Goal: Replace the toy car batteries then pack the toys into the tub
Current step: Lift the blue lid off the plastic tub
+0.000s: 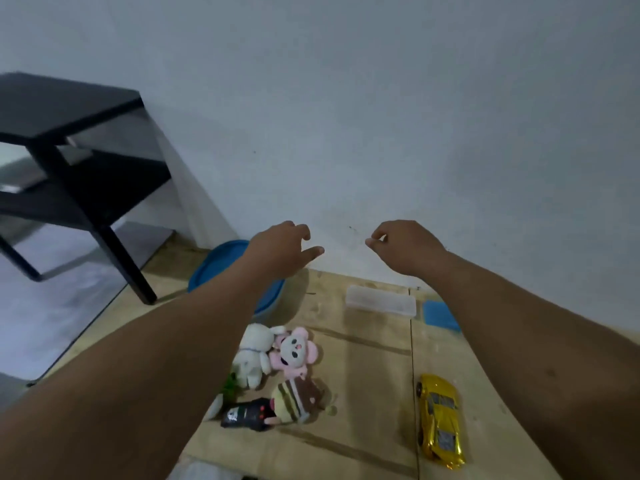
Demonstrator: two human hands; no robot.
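Both hands are raised and hold nothing — the left hand [280, 245] and the right hand [405, 245] hang with fingers loosely curled, well above the floor. The yellow toy car [439, 420] lies below the right forearm, its long axis running toward the wall, so the right hand is the nearer one; from the car, the blue tub [221, 265] sits far left by the wall, the plush toys [277, 368] left — a clear box [381, 302] beyond. No writing is readable.

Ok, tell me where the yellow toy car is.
In the head view, the yellow toy car lies low right on the cardboard, right of the plush toys.
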